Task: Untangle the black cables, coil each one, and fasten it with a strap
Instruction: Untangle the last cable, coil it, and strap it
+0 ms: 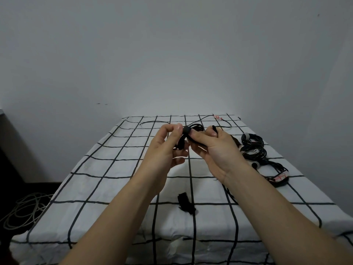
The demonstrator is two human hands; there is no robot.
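Both hands, left and right, pinch the coiled cable at its strap; it looks light and floppy, best held at the wrap.

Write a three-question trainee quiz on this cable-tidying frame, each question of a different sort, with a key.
1. True or false: the left hand and right hand both hold the black cable bundle above the checked cloth.
2. Where do the strapped coils lie? A) on the person's right side of the table; B) on the left side of the table; C) at the near edge, under the wrists.
3. Fill in: the loose black strap lies on the cloth ____ the two forearms.

Key: 1 true; 2 A; 3 between.
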